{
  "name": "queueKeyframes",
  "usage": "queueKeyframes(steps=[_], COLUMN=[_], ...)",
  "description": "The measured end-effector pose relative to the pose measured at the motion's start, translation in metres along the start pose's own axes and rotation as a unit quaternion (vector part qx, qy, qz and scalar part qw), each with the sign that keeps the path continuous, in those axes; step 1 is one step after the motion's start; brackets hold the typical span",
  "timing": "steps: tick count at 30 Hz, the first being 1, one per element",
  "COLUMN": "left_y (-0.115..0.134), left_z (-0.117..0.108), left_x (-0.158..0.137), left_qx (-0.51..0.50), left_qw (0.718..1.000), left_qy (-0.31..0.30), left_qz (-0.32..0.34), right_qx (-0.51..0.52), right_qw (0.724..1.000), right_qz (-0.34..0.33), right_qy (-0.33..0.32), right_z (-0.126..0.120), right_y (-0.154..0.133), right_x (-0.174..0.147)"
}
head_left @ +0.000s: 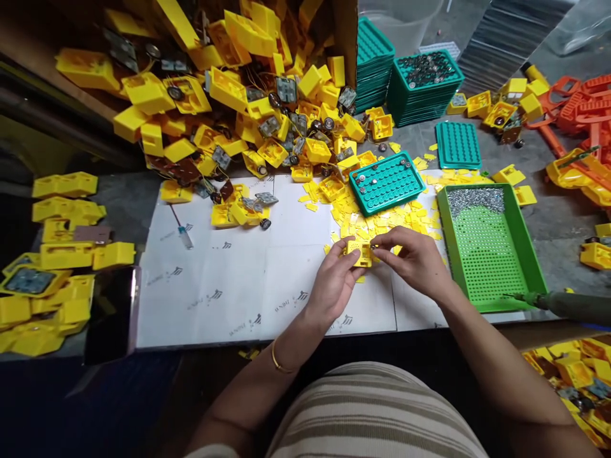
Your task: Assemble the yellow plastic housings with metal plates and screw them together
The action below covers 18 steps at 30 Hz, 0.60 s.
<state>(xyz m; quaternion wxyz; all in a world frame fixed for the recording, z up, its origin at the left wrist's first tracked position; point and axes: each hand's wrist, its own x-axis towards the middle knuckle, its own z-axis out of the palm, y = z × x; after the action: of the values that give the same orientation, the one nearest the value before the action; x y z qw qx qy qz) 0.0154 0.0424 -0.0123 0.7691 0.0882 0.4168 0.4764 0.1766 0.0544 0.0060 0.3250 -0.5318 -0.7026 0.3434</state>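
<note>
A small yellow plastic housing (359, 253) sits between the thumb and fingers of my left hand (331, 280), its hollow side turned up. My right hand (410, 257) pinches a tiny dark part (373, 246) at the housing's right edge; it looks like a button cell, but its kind is hard to make out. Just beyond both hands lies a teal tray (386, 183) with round pockets and a few button cells in it. Flat yellow plastic pieces (356, 219) are scattered around and under that tray.
A green perforated basket (534, 273) with small metal screws stands at right, an electric screwdriver (568, 304) reaching over it. A screwdriver (184, 235) lies at left near a phone (112, 315). Yellow housings (186, 95) heap at the back, beside stacked teal trays (420, 95).
</note>
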Motion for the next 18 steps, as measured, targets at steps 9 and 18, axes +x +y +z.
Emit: queueKeyframes(steps=[9,18], left_y=[-0.007,-0.005], left_z=[0.013,0.011], left_x=[-0.011,-0.012], left_qx=[0.003,-0.011], left_qw=[1.000,0.999], left_qy=[0.004,-0.019], left_qz=[0.029,0.031], right_qx=[-0.249,-0.053], right_qw=[0.965,0.992], right_qz=[-0.082,-0.072], right_qy=[0.024,0.088], right_z=[0.016,0.011], right_y=[-0.003,-0.005], right_x=[-0.019,-0.014])
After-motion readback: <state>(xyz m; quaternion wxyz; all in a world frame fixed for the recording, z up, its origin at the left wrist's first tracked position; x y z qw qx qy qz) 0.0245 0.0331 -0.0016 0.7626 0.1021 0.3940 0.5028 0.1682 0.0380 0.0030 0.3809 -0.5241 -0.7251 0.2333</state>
